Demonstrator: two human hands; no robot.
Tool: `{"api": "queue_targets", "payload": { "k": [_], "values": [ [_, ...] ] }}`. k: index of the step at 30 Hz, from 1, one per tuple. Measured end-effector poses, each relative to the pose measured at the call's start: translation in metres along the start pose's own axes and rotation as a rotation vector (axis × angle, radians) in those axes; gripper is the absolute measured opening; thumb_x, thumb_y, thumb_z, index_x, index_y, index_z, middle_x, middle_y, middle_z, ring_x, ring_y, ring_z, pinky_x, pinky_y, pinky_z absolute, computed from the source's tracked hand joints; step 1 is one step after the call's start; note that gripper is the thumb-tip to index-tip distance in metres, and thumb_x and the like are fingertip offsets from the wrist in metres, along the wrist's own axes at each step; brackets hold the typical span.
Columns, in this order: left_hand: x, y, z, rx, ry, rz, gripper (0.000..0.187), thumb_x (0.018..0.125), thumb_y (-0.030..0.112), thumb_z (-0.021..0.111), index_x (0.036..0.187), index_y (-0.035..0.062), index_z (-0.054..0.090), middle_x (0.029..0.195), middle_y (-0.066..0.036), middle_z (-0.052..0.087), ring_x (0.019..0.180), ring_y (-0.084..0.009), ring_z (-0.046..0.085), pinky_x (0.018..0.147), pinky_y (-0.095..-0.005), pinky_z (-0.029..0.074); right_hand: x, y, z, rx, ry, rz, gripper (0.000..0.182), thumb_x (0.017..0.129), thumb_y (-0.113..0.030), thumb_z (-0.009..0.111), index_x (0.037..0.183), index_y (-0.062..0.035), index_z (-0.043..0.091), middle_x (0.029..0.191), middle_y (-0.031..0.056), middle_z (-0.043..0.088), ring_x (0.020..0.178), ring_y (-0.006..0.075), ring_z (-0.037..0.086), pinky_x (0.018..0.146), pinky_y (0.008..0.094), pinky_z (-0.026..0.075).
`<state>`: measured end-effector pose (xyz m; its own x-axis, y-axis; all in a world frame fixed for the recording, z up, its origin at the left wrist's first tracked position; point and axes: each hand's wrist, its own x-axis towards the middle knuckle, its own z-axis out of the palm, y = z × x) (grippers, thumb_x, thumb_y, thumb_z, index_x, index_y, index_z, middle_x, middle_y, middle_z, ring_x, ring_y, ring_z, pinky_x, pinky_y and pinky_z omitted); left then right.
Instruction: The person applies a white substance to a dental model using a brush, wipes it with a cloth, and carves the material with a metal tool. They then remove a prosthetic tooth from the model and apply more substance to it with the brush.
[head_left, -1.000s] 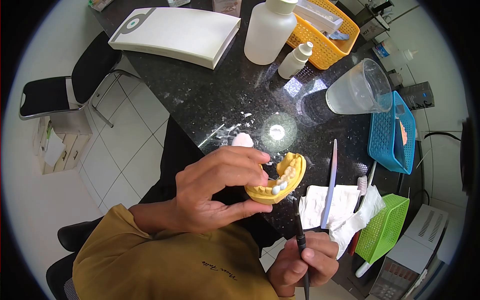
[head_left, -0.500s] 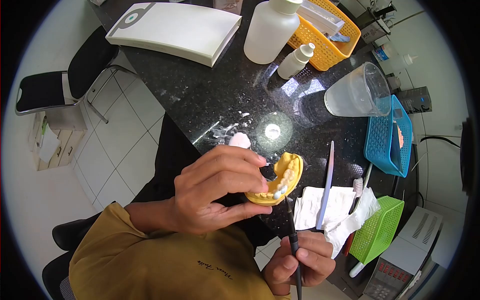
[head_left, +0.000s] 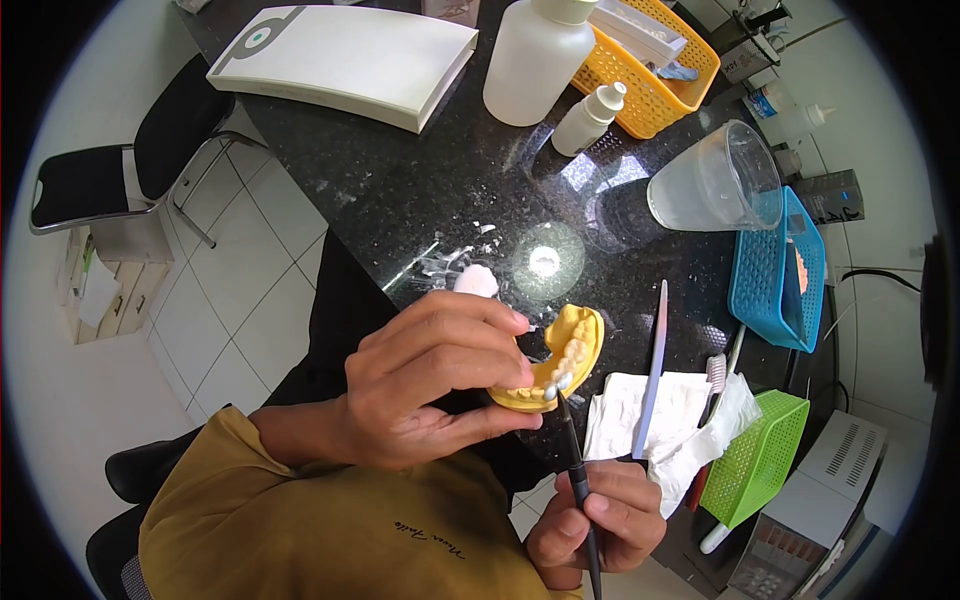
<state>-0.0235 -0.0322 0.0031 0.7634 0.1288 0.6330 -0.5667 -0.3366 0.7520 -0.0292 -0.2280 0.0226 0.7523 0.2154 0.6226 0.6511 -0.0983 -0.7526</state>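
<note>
My left hand (head_left: 435, 375) grips a yellow dental model (head_left: 577, 330), a curved jaw cast, by its near side between thumb and fingers. Pale teeth run along the arch, and one or two near the front (head_left: 558, 386) look bluish white. Between the thumb and fingers of my right hand (head_left: 600, 515) is a slim black brush (head_left: 574, 450), held below the model. Its fine tip touches or nearly touches the bluish-white teeth. Just beyond my left fingers, a white cotton-like ball (head_left: 476, 281) lies on the dark speckled counter (head_left: 400, 215).
Right of the model are a purple-white stick (head_left: 653, 365), folded tissue (head_left: 615, 415), a toothbrush (head_left: 716, 373) and a green basket (head_left: 757, 455). Farther off stand a clear cup (head_left: 705, 185), blue basket (head_left: 750, 285), white bottles (head_left: 535, 65), yellow basket (head_left: 655, 110) and white box (head_left: 345, 60).
The brush tip has moved up from just below the model onto or against the bluish-white teeth. My left hand and the model have barely shifted.
</note>
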Motion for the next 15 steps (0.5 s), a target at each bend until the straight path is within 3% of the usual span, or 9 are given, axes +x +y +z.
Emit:
{"api": "queue_targets", "payload": {
  "k": [11, 15],
  "values": [
    [0.0006, 0.0011, 0.0, -0.007, -0.01, -0.011, 0.045, 0.062, 0.007, 0.089, 0.097, 0.0001, 0.061, 0.093, -0.013, 0.065, 0.097, -0.0301, 0.064, 0.077, -0.0353, 0.056, 0.0005, -0.0007, -0.0014, 0.003, 0.014, 0.012, 0.025, 0.074, -0.004, 0.072, 0.095, -0.0013, 0.058, 0.079, 0.0127, 0.062, 0.061, 0.0207, 0.062, 0.052, 0.0262, 0.053],
    [0.0025, 0.0027, 0.0024, 0.018, 0.056, -0.031, 0.038, 0.061, 0.009, 0.088, 0.09, 0.0034, 0.064, 0.088, -0.008, 0.068, 0.092, -0.027, 0.068, 0.073, -0.0333, 0.058, 0.0006, 0.0001, -0.0002, 0.004, 0.003, -0.002, 0.026, 0.074, -0.004, 0.072, 0.095, -0.0013, 0.058, 0.078, 0.0128, 0.063, 0.061, 0.0209, 0.062, 0.052, 0.0265, 0.053]
  ]
}}
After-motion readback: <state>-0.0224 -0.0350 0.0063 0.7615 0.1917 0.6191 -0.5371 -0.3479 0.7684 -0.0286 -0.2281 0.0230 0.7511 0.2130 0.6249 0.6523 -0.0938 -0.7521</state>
